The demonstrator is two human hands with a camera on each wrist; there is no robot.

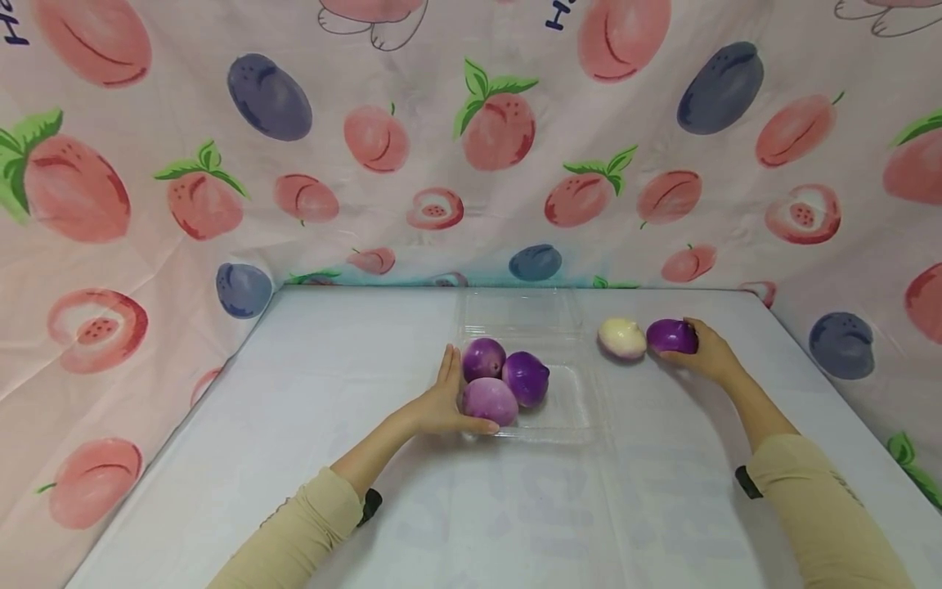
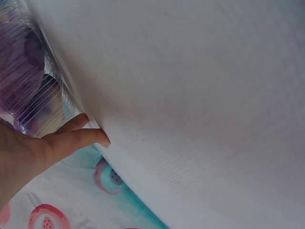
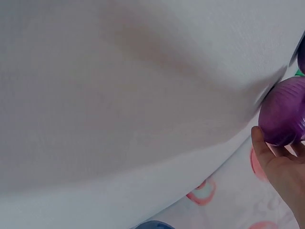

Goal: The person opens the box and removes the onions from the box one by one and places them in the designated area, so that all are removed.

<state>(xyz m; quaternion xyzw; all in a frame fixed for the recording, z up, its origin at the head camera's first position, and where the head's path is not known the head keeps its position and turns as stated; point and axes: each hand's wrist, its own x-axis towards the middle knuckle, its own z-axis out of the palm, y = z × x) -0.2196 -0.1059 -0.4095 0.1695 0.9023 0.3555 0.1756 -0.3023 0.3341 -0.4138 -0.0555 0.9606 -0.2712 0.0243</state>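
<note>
A clear plastic box [image 1: 570, 401] lies with its lid [image 1: 521, 311] folded back, and on its left side sit a purple onion [image 1: 483, 359], a darker purple onion [image 1: 526, 379] and a paler purple onion [image 1: 490, 402]. Along the box's left wall my left hand [image 1: 440, 402] rests with straight fingers, its thumb stretched over the front edge. My right hand [image 1: 705, 350] grips another purple onion [image 1: 671, 336] from its right side, fingers behind and thumb in front; the right wrist view shows this onion [image 3: 283, 112] cut off by the frame edge. Just left of it lies a creamy white onion [image 1: 622, 339].
A white-covered table [image 1: 353, 352] carries everything. Behind and at both sides hangs a fruit-print cloth [image 1: 441, 98], meeting the table's back edge close behind the box lid. The white onion lies between the box and my right hand.
</note>
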